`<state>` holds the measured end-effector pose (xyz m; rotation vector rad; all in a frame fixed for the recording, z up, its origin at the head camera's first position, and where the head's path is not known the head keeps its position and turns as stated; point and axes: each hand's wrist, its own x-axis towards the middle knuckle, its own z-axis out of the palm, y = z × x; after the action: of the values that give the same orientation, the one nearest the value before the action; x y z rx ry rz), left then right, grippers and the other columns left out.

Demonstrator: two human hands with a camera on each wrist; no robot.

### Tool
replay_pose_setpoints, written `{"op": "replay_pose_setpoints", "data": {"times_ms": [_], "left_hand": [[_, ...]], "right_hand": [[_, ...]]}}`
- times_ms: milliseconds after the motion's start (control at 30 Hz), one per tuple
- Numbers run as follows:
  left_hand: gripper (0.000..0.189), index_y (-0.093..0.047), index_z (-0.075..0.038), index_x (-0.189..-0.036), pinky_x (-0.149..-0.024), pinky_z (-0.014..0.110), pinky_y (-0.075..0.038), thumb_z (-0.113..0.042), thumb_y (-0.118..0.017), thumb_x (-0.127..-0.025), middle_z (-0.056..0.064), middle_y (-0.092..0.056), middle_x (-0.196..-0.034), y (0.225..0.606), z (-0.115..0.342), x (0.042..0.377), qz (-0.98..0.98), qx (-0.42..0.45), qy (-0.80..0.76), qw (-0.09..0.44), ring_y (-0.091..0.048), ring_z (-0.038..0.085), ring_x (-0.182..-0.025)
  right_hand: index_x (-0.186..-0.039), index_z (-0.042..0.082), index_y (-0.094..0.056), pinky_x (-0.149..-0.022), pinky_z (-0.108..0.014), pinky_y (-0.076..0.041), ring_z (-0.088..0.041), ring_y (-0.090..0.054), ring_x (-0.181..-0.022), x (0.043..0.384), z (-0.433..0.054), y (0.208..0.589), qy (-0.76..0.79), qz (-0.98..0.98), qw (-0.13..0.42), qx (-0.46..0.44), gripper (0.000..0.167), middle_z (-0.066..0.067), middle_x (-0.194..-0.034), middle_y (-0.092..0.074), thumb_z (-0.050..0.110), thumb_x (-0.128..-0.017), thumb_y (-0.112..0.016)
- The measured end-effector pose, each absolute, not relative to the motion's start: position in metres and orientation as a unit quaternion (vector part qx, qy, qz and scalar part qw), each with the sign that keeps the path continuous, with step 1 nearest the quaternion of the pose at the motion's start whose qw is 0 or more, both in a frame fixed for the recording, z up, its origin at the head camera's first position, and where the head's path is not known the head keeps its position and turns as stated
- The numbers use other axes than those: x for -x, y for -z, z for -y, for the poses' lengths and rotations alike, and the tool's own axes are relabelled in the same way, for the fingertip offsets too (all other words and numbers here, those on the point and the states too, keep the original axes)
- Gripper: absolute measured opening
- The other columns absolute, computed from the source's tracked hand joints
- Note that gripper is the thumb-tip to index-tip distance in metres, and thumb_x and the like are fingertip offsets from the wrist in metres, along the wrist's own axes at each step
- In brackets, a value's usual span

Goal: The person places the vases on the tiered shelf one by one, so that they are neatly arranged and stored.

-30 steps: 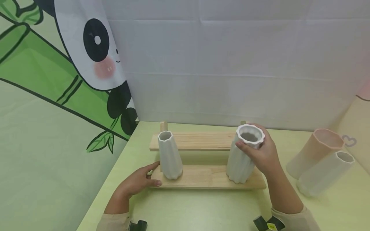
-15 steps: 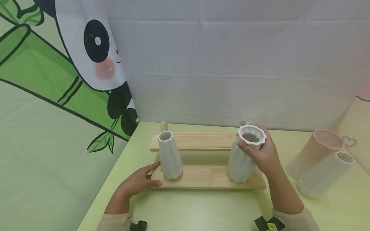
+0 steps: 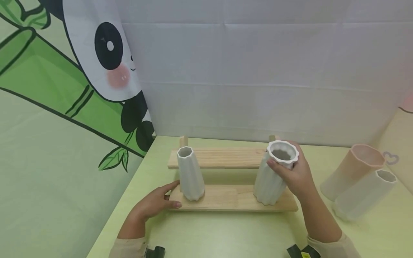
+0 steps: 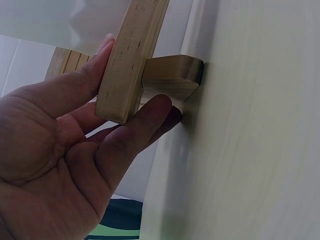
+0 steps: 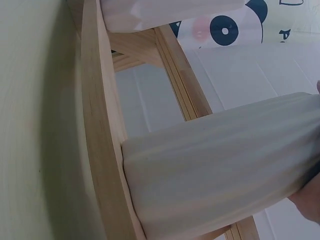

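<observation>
A ribbed white vase point(image 3: 270, 184) with a scalloped rim stands on the right part of the lower board of a two-tier wooden shelf point(image 3: 222, 199). My right hand point(image 3: 295, 174) grips it just below the rim, thumb in front and fingers behind, mostly hidden. In the right wrist view the base of that vase point(image 5: 200, 170) meets the board. At the shelf's left end my left hand point(image 3: 156, 201) holds the lower board between thumb and fingers; the left wrist view shows the board's end point(image 4: 131, 62) in that grasp. A slimmer white vase point(image 3: 191, 175) stands on the board's left part.
To the right on the table point(image 3: 222, 236) are a pink-and-white vase point(image 3: 351, 172) and a leaning white vase point(image 3: 364, 195). The upper board point(image 3: 226, 157) lies behind the two vases on the shelf. A pale cloth wall point(image 3: 251, 79) rises behind the table.
The top of the ribbed vase and my right hand have shifted slightly to the right. My left hand stays at the shelf's end.
</observation>
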<state>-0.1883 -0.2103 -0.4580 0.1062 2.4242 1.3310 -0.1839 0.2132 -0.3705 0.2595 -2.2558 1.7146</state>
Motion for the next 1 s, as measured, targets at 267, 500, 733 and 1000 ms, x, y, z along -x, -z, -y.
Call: {"op": "replay_pose_setpoints", "data": {"times_ms": [267, 500, 733, 1000], "left_hand": [[0.091, -0.039, -0.019, -0.152, -0.102, 0.055, -0.044, -0.031, -0.084, -0.074, 0.018, -0.044, -0.150, 0.4571, 0.2106, 0.1865, -0.860, -0.035, -0.475, 0.182, -0.061, 0.031, -0.120], [0.092, -0.038, -0.017, -0.152, -0.102, 0.054, -0.044, -0.031, -0.084, -0.074, 0.020, -0.045, -0.149, 0.4577, 0.2110, 0.1876, -0.855, -0.046, -0.482, 0.185, -0.061, 0.031, -0.119], [0.092, -0.038, -0.018, -0.152, -0.103, 0.055, -0.043, -0.030, -0.084, -0.074, 0.019, -0.044, -0.149, 0.4579, 0.2109, 0.1883, -0.855, -0.039, -0.482, 0.184, -0.061, 0.030, -0.119], [0.092, -0.038, -0.019, -0.152, -0.102, 0.055, -0.043, -0.031, -0.084, -0.074, 0.019, -0.044, -0.150, 0.4577, 0.2115, 0.1886, -0.856, -0.038, -0.481, 0.185, -0.061, 0.031, -0.120]], "right_hand": [[-0.137, 0.017, -0.044, -0.078, -0.023, -0.050, -0.010, -0.056, -0.102, 0.1837, -0.2103, 0.3723, -0.598, 0.782, 0.158, -0.076, 0.060, 0.008, -0.114, -0.059, 0.012, -0.086, -0.074], [-0.138, 0.016, -0.045, -0.079, -0.020, -0.049, -0.009, -0.055, -0.103, 0.1838, -0.2084, 0.3734, -0.597, 0.781, 0.175, -0.058, 0.060, 0.010, -0.114, -0.058, 0.014, -0.086, -0.075], [-0.139, 0.014, -0.044, -0.078, -0.019, -0.049, -0.008, -0.054, -0.103, 0.1841, -0.2072, 0.3728, -0.596, 0.781, 0.176, -0.056, 0.062, 0.010, -0.114, -0.057, 0.012, -0.086, -0.075], [-0.139, 0.015, -0.043, -0.078, -0.020, -0.049, -0.009, -0.054, -0.104, 0.1847, -0.2077, 0.3711, -0.594, 0.783, 0.170, -0.067, 0.062, 0.010, -0.115, -0.057, 0.012, -0.087, -0.074]]}}
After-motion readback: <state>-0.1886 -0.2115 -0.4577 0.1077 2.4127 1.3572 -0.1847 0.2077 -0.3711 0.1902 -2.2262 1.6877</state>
